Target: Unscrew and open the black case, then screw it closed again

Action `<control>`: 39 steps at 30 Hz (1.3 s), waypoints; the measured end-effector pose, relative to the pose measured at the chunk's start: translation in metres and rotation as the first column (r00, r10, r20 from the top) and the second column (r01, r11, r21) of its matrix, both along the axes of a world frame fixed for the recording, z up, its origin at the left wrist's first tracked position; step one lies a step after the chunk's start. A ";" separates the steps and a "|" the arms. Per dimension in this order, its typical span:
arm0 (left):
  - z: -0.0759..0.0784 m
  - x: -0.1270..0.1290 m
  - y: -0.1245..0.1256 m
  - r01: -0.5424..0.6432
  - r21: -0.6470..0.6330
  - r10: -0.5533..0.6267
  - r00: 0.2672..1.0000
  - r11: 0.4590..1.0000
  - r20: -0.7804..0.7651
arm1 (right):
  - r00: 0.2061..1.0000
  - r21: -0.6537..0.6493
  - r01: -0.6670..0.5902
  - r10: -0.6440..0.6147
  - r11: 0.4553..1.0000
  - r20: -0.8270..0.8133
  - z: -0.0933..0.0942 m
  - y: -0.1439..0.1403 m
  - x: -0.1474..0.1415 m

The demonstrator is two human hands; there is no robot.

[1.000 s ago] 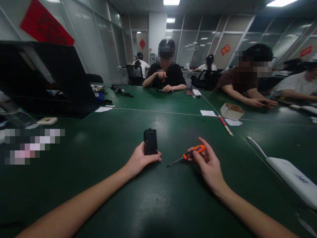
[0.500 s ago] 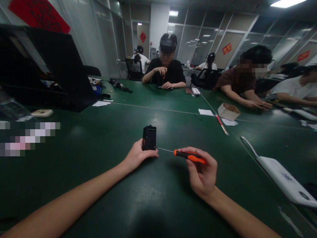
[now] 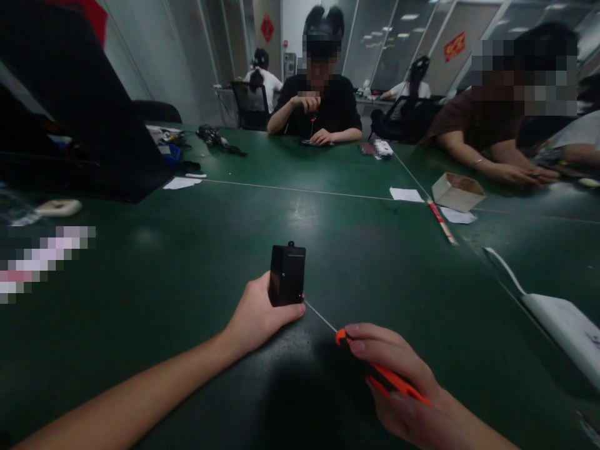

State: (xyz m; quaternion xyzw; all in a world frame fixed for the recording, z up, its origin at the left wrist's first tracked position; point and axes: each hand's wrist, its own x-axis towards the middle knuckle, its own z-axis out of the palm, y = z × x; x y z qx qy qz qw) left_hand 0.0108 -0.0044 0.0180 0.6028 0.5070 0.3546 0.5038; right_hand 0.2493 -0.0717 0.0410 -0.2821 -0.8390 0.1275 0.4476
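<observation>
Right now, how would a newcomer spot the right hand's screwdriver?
Over the near part of the green table, find the right hand. It grips the screwdriver, its thin shaft pointing to the black box. Unlike that box, it has an orange-and-black handle.

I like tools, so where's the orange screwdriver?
In the head view's lower right, the orange screwdriver is in the right hand, its tip by the black box.
</observation>
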 end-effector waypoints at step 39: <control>-0.012 -0.017 0.010 -0.003 0.108 0.004 1.000 0.994 -0.009 | 0.958 0.036 0.108 -0.094 0.994 -0.272 -0.021 0.006 -0.015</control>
